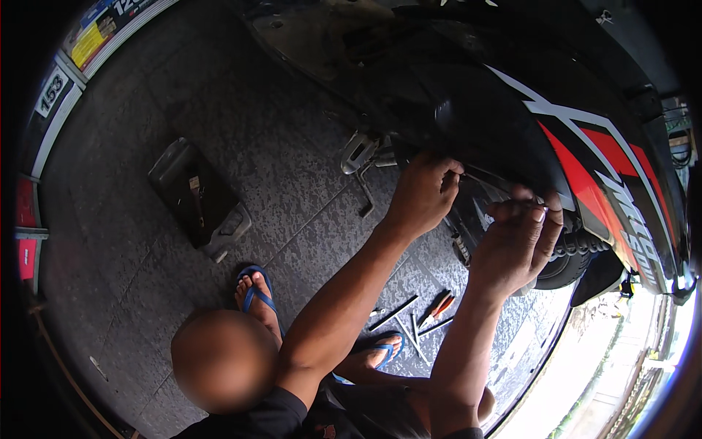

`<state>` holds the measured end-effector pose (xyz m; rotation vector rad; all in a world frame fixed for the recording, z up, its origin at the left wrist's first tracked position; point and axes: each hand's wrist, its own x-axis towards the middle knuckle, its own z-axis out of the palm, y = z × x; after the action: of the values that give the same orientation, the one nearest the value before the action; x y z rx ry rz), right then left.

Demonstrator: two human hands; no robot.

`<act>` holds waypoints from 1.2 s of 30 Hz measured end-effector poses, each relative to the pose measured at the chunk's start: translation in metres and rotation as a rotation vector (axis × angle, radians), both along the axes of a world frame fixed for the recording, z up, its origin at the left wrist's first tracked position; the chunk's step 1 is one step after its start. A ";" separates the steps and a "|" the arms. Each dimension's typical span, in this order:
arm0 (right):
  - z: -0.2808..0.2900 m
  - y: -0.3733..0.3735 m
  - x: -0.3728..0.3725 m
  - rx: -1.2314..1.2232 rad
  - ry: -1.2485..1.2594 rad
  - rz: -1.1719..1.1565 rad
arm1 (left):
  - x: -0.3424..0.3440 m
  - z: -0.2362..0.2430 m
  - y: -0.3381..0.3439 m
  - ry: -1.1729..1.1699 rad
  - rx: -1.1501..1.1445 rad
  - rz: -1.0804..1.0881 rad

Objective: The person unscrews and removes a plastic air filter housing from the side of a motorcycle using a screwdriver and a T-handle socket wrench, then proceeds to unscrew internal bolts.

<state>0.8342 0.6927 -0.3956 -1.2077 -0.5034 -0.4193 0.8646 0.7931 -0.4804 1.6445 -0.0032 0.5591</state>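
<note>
A black scooter [468, 110] is filling the upper right, its side panel showing red-and-white graphics [610, 157], and both hands are working at the lower edge of that panel. The left hand [425, 192] is touching this edge on its left part, thumb and fingertips drawn narrowly together; whether they are pinching the edge or a thin piece along it, I cannot tell. The right hand [515, 238] is resting just beside it, further right, its fingers bent upward and lying close together at the edge; what they are holding, if anything, I cannot tell. Behind the right hand a coil spring [583, 244] and a tyre [564, 272] are showing. To the left of the left hand, a metal footrest [358, 152] is jutting out near the scooter's underside. Below, between the forearms, red-handled pliers [440, 306] are lying on the dark patterned floor [292, 197] near several slim metal tools [411, 333]. Blue sandals [262, 294] are covering the feet. Well apart at left, a dark tray [232, 225] is holding a paintbrush [196, 192].
</note>
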 end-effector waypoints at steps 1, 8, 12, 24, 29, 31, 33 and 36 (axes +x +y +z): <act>0.002 -0.001 0.000 -0.044 0.028 -0.038 | 0.000 -0.001 0.000 -0.019 0.001 0.003; 0.013 0.000 -0.009 -0.520 0.019 -0.482 | 0.001 -0.005 -0.001 -0.042 -0.056 0.001; 0.007 0.000 0.001 -0.586 -0.267 -0.381 | -0.001 -0.004 -0.001 -0.017 -0.022 0.005; -0.004 0.009 -0.005 -0.668 -0.319 -0.505 | -0.003 -0.001 0.001 0.018 -0.081 -0.019; 0.001 0.003 -0.001 -0.123 -0.015 -0.143 | -0.001 -0.002 0.001 -0.035 -0.062 -0.013; 0.003 0.000 -0.001 0.096 0.036 0.072 | -0.001 -0.002 0.001 -0.026 -0.069 -0.022; 0.004 -0.001 -0.002 0.061 0.047 0.046 | -0.001 -0.002 0.000 -0.001 -0.044 -0.005; 0.003 0.000 -0.004 0.050 0.056 0.039 | -0.002 -0.001 0.000 -0.029 -0.017 -0.015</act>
<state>0.8300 0.6932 -0.3923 -1.1562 -0.4646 -0.3621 0.8621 0.7932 -0.4818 1.6188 -0.0324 0.5698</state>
